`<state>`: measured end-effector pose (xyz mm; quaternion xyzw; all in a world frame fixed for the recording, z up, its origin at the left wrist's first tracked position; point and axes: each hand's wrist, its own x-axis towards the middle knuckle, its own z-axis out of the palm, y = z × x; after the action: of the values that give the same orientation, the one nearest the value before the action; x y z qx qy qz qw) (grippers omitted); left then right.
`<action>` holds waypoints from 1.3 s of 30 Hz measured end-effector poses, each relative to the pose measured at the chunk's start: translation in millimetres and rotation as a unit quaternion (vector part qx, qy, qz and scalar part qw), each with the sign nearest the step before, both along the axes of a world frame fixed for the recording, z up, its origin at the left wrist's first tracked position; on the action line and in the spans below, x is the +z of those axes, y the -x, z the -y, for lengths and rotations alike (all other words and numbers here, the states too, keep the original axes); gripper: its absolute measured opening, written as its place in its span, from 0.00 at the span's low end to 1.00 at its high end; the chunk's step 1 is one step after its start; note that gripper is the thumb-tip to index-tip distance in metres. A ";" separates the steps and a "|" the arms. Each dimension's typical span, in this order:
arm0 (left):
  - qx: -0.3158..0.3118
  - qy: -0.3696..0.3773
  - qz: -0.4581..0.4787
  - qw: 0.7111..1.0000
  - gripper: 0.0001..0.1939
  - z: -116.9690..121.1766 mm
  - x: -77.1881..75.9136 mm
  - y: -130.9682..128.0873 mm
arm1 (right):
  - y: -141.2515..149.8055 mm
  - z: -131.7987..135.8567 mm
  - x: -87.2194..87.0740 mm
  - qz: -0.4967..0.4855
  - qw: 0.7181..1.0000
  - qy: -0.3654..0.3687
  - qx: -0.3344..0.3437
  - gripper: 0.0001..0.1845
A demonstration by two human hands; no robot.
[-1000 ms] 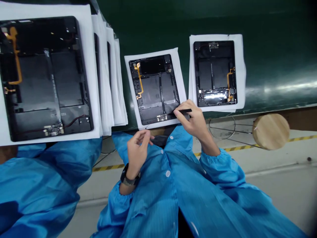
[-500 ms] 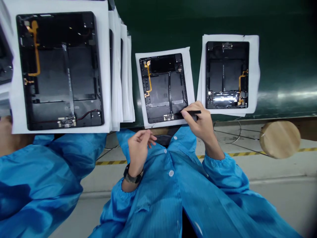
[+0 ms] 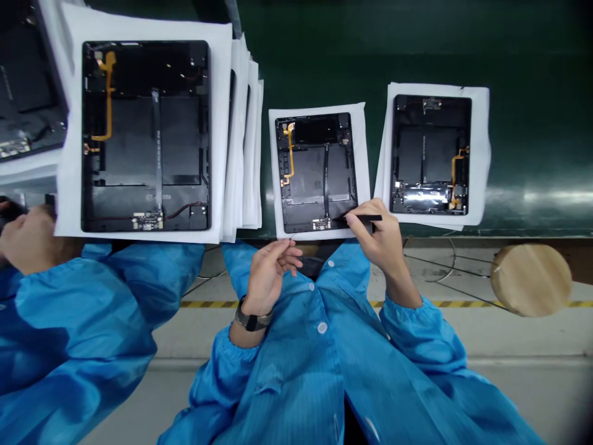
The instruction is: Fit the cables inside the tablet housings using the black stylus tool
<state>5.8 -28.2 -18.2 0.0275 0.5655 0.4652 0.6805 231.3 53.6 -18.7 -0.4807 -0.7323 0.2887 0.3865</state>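
In front of me an opened tablet housing [image 3: 315, 176] lies on a white sheet [image 3: 364, 154]. It shows an orange flex cable [image 3: 291, 157], a black ribbon cable [image 3: 326, 179] and a small circuit board [image 3: 321, 224] at its near edge. My right hand [image 3: 377, 235] grips a slim black stick-like tool [image 3: 371, 217] like a pen, its thin end pointing at the near edge beside the board; exact contact is unclear. Below the sheet's near left corner, my left hand [image 3: 271, 272] hovers with loosely bent fingers, thumb close to the index finger, and nothing visible in it.
Another open housing [image 3: 430, 154] lies on white sheets at the right. At the left stands a stack of sheets and housings, a large housing [image 3: 146, 136] on top. A co-worker's hand [image 3: 32, 238] is at far left. A round wooden stool [image 3: 531, 279] stands below the bench edge.
The whole view has shifted, so things sit lower and further right. My right hand keeps the black tool near the board; my left hand has come slightly closer to the sheet's edge.
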 end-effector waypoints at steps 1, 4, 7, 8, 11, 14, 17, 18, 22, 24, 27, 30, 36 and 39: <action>0.005 0.003 0.004 1.000 0.20 -0.6 -0.8 -0.4 | -0.2 0.2 0.0 0.001 1.000 0.000 -0.001 0.07; 0.018 0.004 0.008 1.000 0.20 -1.2 -3.5 -1.7 | -1.0 0.8 0.6 0.004 1.000 0.005 -0.001 0.07; 0.029 -0.011 -0.018 0.999 0.18 1.2 -4.3 -4.1 | -1.8 1.3 0.9 0.005 1.000 0.011 0.001 0.07; 0.031 -0.022 -0.044 0.998 0.17 2.6 -3.6 -5.4 | -1.9 1.3 0.8 0.004 1.000 0.011 0.002 0.07; 0.026 -0.065 -0.176 0.982 0.13 6.1 1.9 -9.1 | -1.8 1.2 -0.1 0.000 1.000 0.008 0.003 0.07; -0.005 -0.100 -0.288 0.952 0.11 4.5 7.9 -9.3 | -1.3 0.7 0.0 -0.006 1.000 0.005 0.004 0.07; -0.029 -0.120 -0.359 0.925 0.10 -2.7 9.8 -4.5 | -0.9 0.7 1.8 -0.017 1.000 -0.001 0.009 0.07; -0.034 -0.125 -0.378 0.917 0.09 -5.8 9.8 -2.5 | -0.9 0.9 2.4 -0.023 1.000 -0.002 0.012 0.07; -0.052 -0.127 -0.432 0.891 0.07 -16.8 11.1 2.5 | -0.4 2.8 2.9 -0.046 0.999 0.001 0.025 0.07; -0.058 -0.118 -0.452 0.882 0.06 -20.4 13.3 2.1 | 0.3 4.0 1.9 -0.063 0.998 -0.004 0.031 0.06; -0.056 -0.100 -0.473 0.874 0.07 -23.8 16.9 -0.7 | 2.1 5.6 0.4 -0.094 0.995 -0.013 0.043 0.04; -0.053 -0.085 -0.486 0.868 0.07 -26.6 19.6 -3.6 | 3.8 5.7 0.1 -0.110 0.992 -0.016 0.059 0.04; -0.083 -0.068 -0.511 0.853 0.07 -30.5 23.1 -2.9 | 2.8 2.8 0.0 -0.136 0.988 -0.019 0.072 0.04; -0.097 -0.061 -0.526 0.842 0.06 -31.4 24.6 -2.0 | -0.2 2.1 -1.2 -0.153 0.985 -0.013 0.075 0.04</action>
<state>7.8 3.2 6.4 0.3644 0.8036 0.3460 0.3191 231.5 51.5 -19.9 -0.3693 -0.7024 0.3773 0.4773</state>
